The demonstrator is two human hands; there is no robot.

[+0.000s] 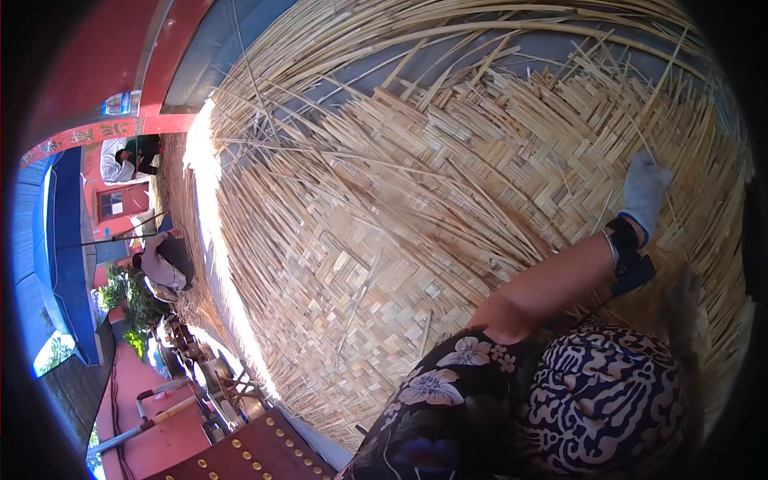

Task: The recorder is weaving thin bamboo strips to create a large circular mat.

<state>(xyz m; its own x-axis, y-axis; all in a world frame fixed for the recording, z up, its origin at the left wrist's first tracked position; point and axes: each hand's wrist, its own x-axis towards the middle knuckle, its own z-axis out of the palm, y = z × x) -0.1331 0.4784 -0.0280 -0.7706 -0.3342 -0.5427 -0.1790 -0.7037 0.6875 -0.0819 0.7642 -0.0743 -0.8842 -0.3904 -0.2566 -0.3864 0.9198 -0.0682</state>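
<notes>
My left hand (646,189), in a pale work glove, rests low over the woven reed mat (408,232) at the right. Its fingers look curled round the end of a thin reed strip (634,120) that slants up and away from it. A black band (628,254) wraps the wrist below the glove, and my bare forearm crosses the weave. Loose reed strips (448,200) lie across the herringbone pattern in a long diagonal bundle. My right hand does not show; a brownish blur beside the dark patterned cloth (608,400) cannot be made out.
Long unwoven strips (384,36) fan out along the mat's far edge. Leftward, one person (164,268) bends over the ground and another (124,160) is farther back. A wheeled metal contraption (212,376) and a studded dark red panel (248,452) stand at the lower left.
</notes>
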